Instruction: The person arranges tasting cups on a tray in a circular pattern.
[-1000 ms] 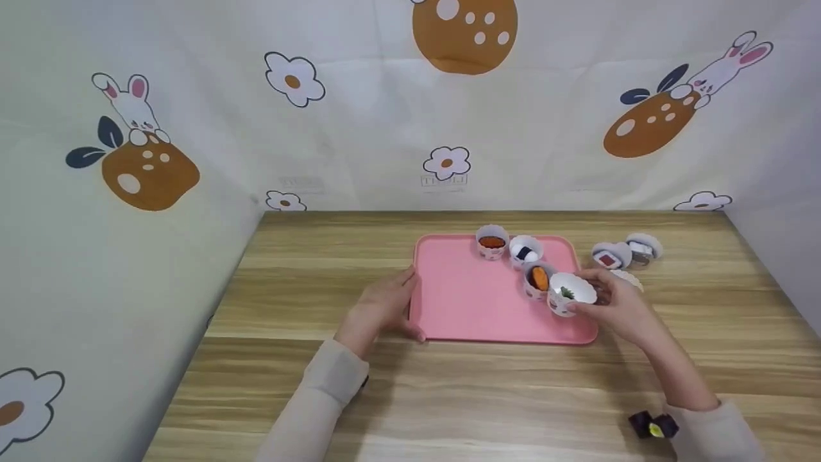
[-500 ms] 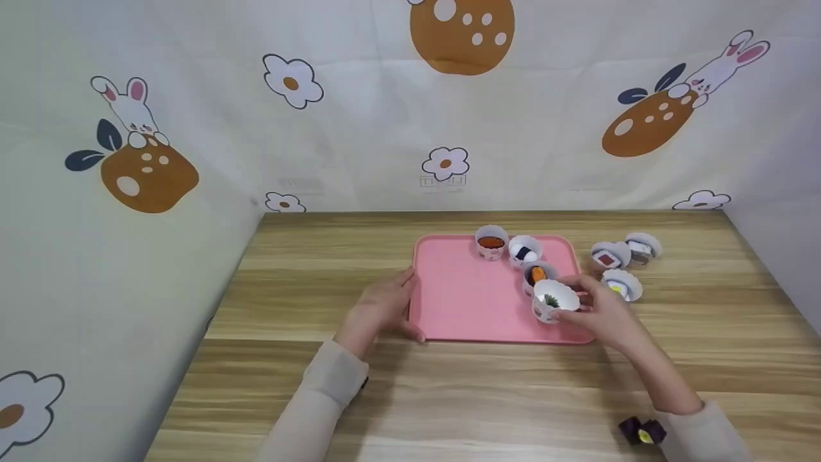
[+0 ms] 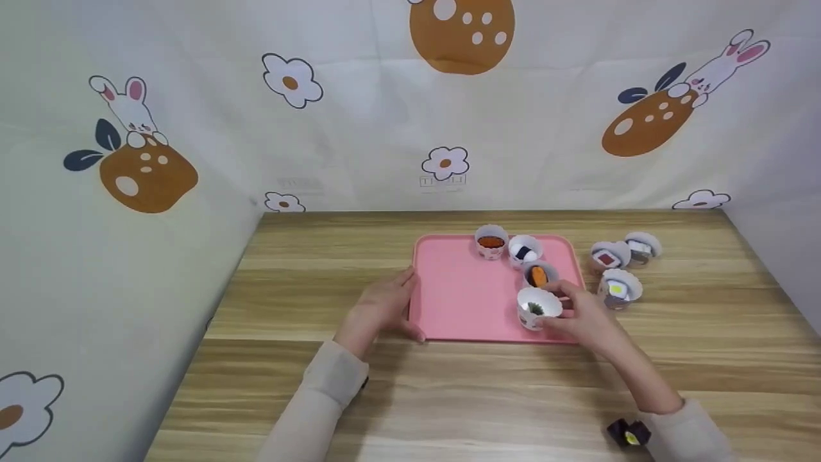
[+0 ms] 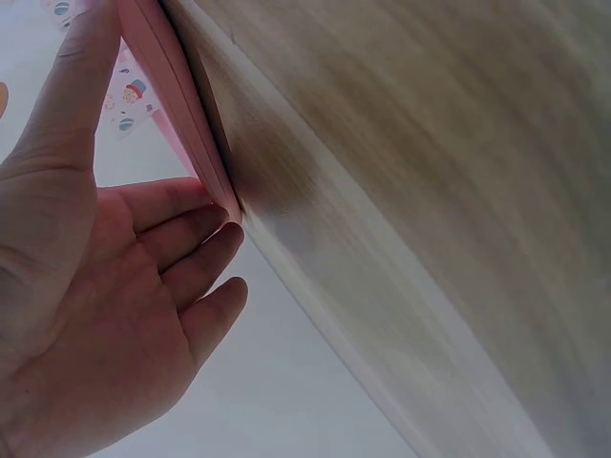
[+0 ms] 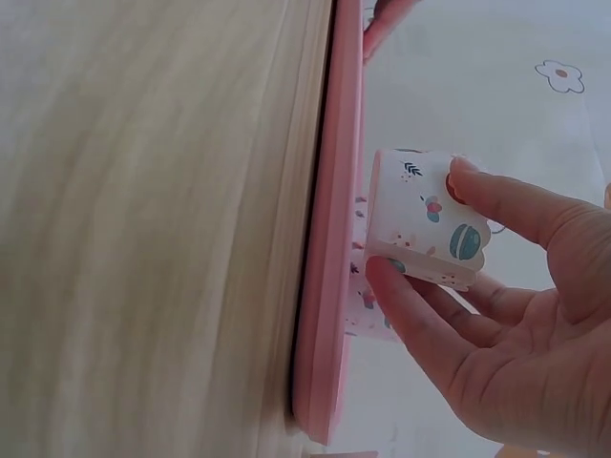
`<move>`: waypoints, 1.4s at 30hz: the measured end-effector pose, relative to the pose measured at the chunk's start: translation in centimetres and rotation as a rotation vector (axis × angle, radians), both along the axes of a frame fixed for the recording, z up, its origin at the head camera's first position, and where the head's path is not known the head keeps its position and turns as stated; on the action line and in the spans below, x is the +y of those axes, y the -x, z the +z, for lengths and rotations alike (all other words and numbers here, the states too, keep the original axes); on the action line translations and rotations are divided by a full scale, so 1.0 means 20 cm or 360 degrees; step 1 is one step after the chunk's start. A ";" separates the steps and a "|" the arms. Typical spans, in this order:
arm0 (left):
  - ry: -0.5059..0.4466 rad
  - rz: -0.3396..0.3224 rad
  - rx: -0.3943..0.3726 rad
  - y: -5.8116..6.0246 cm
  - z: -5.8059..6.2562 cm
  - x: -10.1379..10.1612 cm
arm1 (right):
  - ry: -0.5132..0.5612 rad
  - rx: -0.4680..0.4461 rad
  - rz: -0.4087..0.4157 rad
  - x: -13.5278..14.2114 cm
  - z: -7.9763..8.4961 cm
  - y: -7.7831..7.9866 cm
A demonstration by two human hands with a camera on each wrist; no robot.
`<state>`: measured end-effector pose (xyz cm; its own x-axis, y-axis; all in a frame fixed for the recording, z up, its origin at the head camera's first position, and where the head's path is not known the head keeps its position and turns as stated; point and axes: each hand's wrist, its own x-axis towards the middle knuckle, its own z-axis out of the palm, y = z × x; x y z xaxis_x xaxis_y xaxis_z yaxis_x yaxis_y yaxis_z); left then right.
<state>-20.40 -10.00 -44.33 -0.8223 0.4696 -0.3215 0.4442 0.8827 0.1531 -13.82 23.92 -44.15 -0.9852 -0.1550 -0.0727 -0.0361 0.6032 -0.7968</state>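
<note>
Right hand: the right hand pinched a white, scalloped, print-walled cup between thumb and fingers.
Held cup: over the tray's near right part, a green piece inside; whether its base met the tray could not be told.
Left hand: the left hand touched the tray's left edge, thumb wide of its relaxed fingers.
Tray: a pink, round-cornered rectangular tray lay on the striped wood-grain table.
Other tray cups: three similar cups stood behind the held one, the nearest holding an orange piece.
Right of tray: three more filled cups.
Beside right sleeve: dark, yellow-centred pieces.
</note>
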 end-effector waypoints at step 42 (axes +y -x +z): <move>-0.0043 0.0025 0.0012 -0.01 0.00 0.00 | -0.0243 0.0066 -0.0005 -0.05 -0.02 0.00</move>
